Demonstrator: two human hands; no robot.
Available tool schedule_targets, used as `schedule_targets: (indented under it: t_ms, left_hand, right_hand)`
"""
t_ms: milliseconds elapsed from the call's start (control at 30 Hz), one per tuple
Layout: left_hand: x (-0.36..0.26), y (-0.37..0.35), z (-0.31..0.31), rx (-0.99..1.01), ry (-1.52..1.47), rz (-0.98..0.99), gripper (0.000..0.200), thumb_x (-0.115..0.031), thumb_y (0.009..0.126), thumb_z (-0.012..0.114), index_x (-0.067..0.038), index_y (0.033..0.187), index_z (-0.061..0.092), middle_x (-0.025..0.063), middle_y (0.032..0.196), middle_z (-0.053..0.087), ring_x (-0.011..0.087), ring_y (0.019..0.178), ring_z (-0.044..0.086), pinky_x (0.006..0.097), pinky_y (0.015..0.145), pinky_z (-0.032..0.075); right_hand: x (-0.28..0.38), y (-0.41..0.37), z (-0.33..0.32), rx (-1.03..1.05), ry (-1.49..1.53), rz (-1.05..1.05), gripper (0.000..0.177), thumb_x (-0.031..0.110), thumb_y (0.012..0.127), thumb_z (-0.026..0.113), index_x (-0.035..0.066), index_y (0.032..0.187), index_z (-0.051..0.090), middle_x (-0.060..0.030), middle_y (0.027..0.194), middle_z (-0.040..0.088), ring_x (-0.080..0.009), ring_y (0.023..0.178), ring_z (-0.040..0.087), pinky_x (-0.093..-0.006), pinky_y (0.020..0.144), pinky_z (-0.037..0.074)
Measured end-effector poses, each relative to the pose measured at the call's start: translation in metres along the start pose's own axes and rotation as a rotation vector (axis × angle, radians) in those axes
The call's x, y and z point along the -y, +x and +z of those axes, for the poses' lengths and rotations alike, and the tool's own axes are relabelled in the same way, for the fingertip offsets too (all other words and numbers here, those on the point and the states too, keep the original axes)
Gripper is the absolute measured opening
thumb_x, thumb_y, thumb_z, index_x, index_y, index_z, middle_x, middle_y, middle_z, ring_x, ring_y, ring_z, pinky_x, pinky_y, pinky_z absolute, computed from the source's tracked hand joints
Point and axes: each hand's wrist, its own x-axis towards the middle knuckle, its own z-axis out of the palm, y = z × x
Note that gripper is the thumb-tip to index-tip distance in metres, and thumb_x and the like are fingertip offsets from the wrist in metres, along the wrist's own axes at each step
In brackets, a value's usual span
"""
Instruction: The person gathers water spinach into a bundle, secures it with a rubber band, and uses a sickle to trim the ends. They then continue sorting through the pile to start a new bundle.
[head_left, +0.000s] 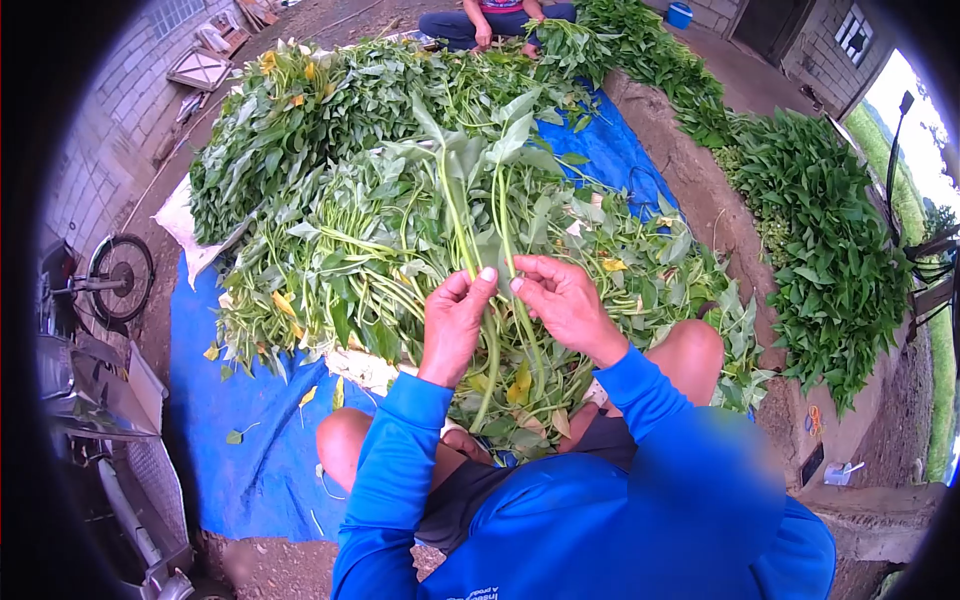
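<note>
Long green leafy stems are in both hands above a large heap of the same greens (370, 220). My left hand (458, 318) pinches one stem (455, 205) between thumb and fingers, its leaves pointing away from me. Close beside it on the right, my right hand (560, 305) pinches another stem (504, 210), also with its leafy end up. The lower parts of the stems hang down between my legs, over loose leaves and some yellowed ones (519, 385). A small gap separates the two hands.
A blue tarp (250, 450) lies under the heap. Another person (490, 25) sits beyond it. More greens (815, 250) are piled along a concrete ledge (735, 240) at right. A wheel (121, 278) and metal vehicle parts (130, 510) stand at left.
</note>
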Motion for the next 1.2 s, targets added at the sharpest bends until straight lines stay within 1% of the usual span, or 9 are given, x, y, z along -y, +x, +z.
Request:
schedule_targets:
  t_ms: [200,267,300,433,667,767,867,1000,1200]
  left_hand:
    - [0.031,0.010,-0.010,0.102,-0.225,-0.128,0.031,-0.031,0.109,0.068,-0.002,0.114,0.075,0.0043,0.104,0.078,0.0084,0.084,0.069,0.0253,0.075,0.055]
    - [0.023,0.007,-0.009,0.080,-0.134,-0.083,0.029,-0.032,0.109,0.067,-0.003,0.109,0.075,0.0018,0.097,0.076,0.0079,0.081,0.068,0.0253,0.073,0.054]
    - [0.025,0.008,-0.015,0.074,-0.082,-0.079,0.029,-0.031,0.109,0.067,-0.004,0.107,0.075,0.0011,0.095,0.075,0.0078,0.080,0.067,0.0253,0.073,0.054]
    - [0.030,0.007,-0.011,0.053,-0.159,-0.142,0.029,-0.034,0.109,0.066,-0.007,0.101,0.073,-0.0016,0.087,0.072,0.0055,0.075,0.064,0.0228,0.069,0.052]
    - [0.025,0.023,-0.020,-0.108,-0.207,-0.144,0.030,-0.036,0.109,0.066,-0.010,0.095,0.069,-0.0029,0.078,0.063,0.0065,0.064,0.056,0.0229,0.057,0.044]
    - [-0.002,0.027,-0.034,-0.086,-0.347,-0.129,0.030,-0.041,0.111,0.063,-0.013,0.099,0.063,-0.0029,0.080,0.061,0.0075,0.064,0.054,0.0223,0.056,0.042]
    - [-0.012,0.029,-0.045,0.000,-0.563,-0.158,0.031,-0.043,0.112,0.059,-0.014,0.106,0.058,-0.0028,0.084,0.055,0.0089,0.069,0.049,0.0236,0.059,0.039]
    - [-0.018,0.030,-0.039,0.083,-0.649,-0.146,0.027,-0.042,0.113,0.058,-0.016,0.105,0.058,-0.0058,0.085,0.050,0.0072,0.071,0.045,0.0236,0.061,0.039]
    - [-0.018,0.029,-0.031,-0.005,-0.537,-0.053,0.029,-0.043,0.113,0.057,-0.015,0.109,0.059,-0.0017,0.089,0.058,0.0107,0.074,0.051,0.0251,0.065,0.043]
  right_hand:
    - [-0.007,-0.001,0.013,0.021,-0.230,-0.164,0.043,0.010,0.102,0.070,-0.007,0.142,0.062,-0.0099,0.102,0.075,-0.0155,0.093,0.071,-0.0315,0.081,0.058]
    - [-0.008,-0.004,0.015,0.039,-0.308,-0.310,0.044,0.008,0.101,0.069,-0.006,0.142,0.063,-0.0120,0.100,0.075,-0.0196,0.097,0.073,-0.0334,0.083,0.059]
    - [0.006,-0.007,0.015,0.020,-0.414,-0.349,0.035,0.007,0.098,0.068,-0.003,0.132,0.069,-0.0155,0.095,0.073,-0.0295,0.097,0.074,-0.0397,0.083,0.059]
    - [-0.001,-0.005,0.015,-0.030,-0.520,-0.442,0.015,0.012,0.097,0.069,0.000,0.105,0.072,-0.0177,0.093,0.071,-0.0387,0.088,0.068,-0.0487,0.080,0.054]
    - [0.007,-0.032,0.018,0.054,-0.582,-0.608,0.011,0.009,0.095,0.073,0.001,0.100,0.069,-0.0142,0.087,0.067,-0.0372,0.084,0.065,-0.0475,0.076,0.053]
    - [-0.005,-0.036,-0.027,-0.118,-0.641,-0.439,0.018,0.011,0.097,0.069,0.001,0.112,0.070,-0.0176,0.094,0.070,-0.0393,0.089,0.068,-0.0478,0.079,0.055]
    - [-0.020,-0.041,-0.064,-0.120,-0.840,0.137,0.039,0.014,0.096,0.071,-0.001,0.131,0.069,-0.0201,0.103,0.074,-0.0366,0.087,0.073,-0.0460,0.080,0.057]
    - [-0.008,-0.067,-0.015,0.132,-0.029,0.124,0.032,0.027,0.100,0.076,-0.003,0.109,0.078,-0.0126,0.097,0.076,-0.0164,0.088,0.072,-0.0325,0.081,0.057]
    - [-0.044,-0.072,0.037,0.263,0.332,0.265,0.038,0.030,0.102,0.073,-0.002,0.123,0.072,-0.0082,0.099,0.075,-0.0132,0.090,0.071,-0.0294,0.080,0.058]
